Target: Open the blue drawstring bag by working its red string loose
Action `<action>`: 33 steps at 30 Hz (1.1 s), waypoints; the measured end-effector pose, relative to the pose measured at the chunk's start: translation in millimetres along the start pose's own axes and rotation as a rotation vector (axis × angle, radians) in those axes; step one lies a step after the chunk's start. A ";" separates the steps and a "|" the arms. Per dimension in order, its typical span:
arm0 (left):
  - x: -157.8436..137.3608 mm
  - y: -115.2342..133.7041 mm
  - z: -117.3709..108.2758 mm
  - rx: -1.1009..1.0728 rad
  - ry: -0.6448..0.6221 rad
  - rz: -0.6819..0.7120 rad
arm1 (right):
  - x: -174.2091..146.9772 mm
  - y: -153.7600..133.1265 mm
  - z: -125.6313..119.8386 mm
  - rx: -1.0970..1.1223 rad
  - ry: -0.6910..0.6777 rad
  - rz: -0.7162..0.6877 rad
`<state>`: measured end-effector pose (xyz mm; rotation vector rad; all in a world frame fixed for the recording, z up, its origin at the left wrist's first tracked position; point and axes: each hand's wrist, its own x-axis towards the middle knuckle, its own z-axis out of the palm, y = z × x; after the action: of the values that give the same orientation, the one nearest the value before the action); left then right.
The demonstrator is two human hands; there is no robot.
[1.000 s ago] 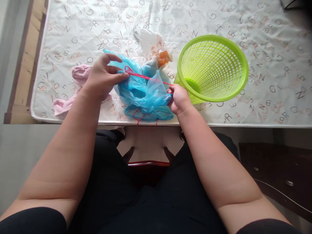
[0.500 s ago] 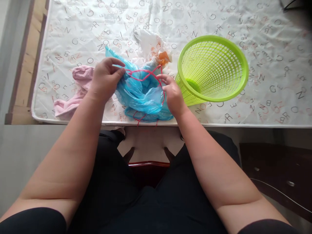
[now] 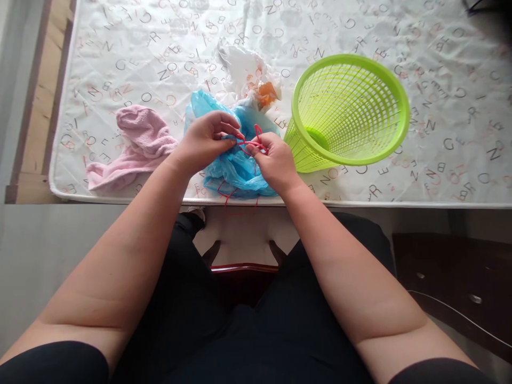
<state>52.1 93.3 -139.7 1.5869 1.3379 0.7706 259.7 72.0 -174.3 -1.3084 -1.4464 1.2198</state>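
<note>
A crumpled blue plastic bag (image 3: pixel 234 173) lies near the front edge of the bed-like padded surface, partly hidden by both hands. Red drawstring (image 3: pixel 258 130) loops run out of its top, and more red string hangs at its lower edge. My left hand (image 3: pixel 212 136) pinches the string from the left, thumb against fingers, over the bag. Close beside it, my right hand (image 3: pixel 276 160) has its thumb and fingers closed on the same red string, with a small loop standing up above them.
To the right, a green mesh basket (image 3: pixel 294 133) leans with its opening toward me. A pink cloth (image 3: pixel 140 138) lies at the left. Behind the blue bag is a crumpled white and orange plastic bag (image 3: pixel 244 69). The letter-printed padded surface (image 3: pixel 440 176) ends just before my knees.
Both hands have come together, my left moving right, so the red string is gathered between them instead of stretched apart. The blue bag's top has bunched up beneath.
</note>
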 end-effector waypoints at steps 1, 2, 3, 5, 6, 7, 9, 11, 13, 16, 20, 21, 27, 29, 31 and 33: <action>-0.5 1.0 -2.1 0.023 -0.006 -0.022 | -0.3 -3.6 -1.4 0.072 0.035 0.067; -1.0 1.8 -4.3 0.044 -0.015 -0.042 | 0.0 -6.8 -3.3 0.145 0.071 0.127; -1.4 2.3 -6.2 0.063 -0.024 -0.055 | 1.0 -9.0 -5.4 0.209 0.107 0.172; -2.1 2.6 -8.8 0.091 -0.032 -0.066 | 4.6 -10.4 -9.2 0.289 0.186 0.206; -2.3 2.7 -9.5 0.105 -0.028 -0.068 | 6.7 -10.0 -10.5 0.304 0.231 0.201; -2.6 2.9 -10.0 0.118 -0.022 -0.071 | 8.6 -9.3 -11.1 0.308 0.273 0.191; -3.3 3.8 -11.0 0.147 -0.019 -0.085 | 10.8 -8.5 -10.5 0.312 0.329 0.183; -4.0 5.3 -13.0 0.178 -0.040 -0.108 | 10.4 -9.8 -8.5 0.340 0.335 0.207; -4.7 6.8 -15.8 0.212 -0.069 -0.128 | 8.5 -12.9 -6.8 0.391 0.315 0.246; -4.9 6.3 -19.8 0.276 -0.076 -0.146 | 5.8 -17.3 -7.4 0.478 0.292 0.247; -3.7 -1.9 -22.6 0.360 -0.001 -0.148 | 4.9 -20.3 -11.6 0.480 0.294 0.238; -3.0 -4.8 -23.1 0.371 0.030 -0.148 | 4.9 -20.6 -12.5 0.466 0.290 0.255; 5.8 -16.9 -32.8 0.140 0.272 -0.322 | 5.9 -19.0 -11.2 0.484 0.237 0.328; 9.8 -20.2 -42.0 -0.104 0.352 -0.418 | 6.4 -18.1 -8.4 0.481 0.193 0.345; 11.6 -23.6 -53.9 -0.349 0.402 -0.462 | 6.7 -17.1 -4.8 0.453 0.148 0.363; 10.0 -25.9 -65.6 -0.485 0.401 -0.396 | 7.0 -15.1 -1.1 0.435 0.120 0.367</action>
<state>-14.3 119.0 -137.4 0.7801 1.5361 1.0950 256.8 79.1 -159.6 -1.3417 -0.8114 1.5587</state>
